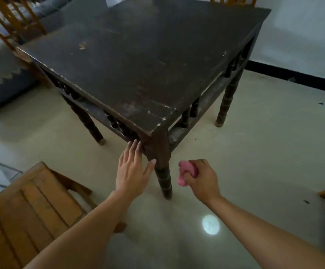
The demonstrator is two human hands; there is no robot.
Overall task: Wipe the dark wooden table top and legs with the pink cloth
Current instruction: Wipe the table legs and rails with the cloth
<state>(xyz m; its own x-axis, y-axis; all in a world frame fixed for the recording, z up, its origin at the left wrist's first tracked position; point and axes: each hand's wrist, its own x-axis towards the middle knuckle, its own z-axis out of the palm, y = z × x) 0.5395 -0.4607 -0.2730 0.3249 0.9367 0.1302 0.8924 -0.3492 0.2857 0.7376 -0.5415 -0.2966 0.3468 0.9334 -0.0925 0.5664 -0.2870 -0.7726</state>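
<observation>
Table corner: left hand flat against it, right hand gripping cloth.

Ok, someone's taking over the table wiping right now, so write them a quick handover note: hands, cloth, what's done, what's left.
The left hand is open, with straight fingers touching the apron at the table's near corner.
The right hand grips the bunched pink cloth in the air just right of the near leg, not touching it.
The table top looks scuffed with pale patches; the picture does not show whether it has been wiped.
Left to do: probably the near leg next, then the rest of the table.
</observation>
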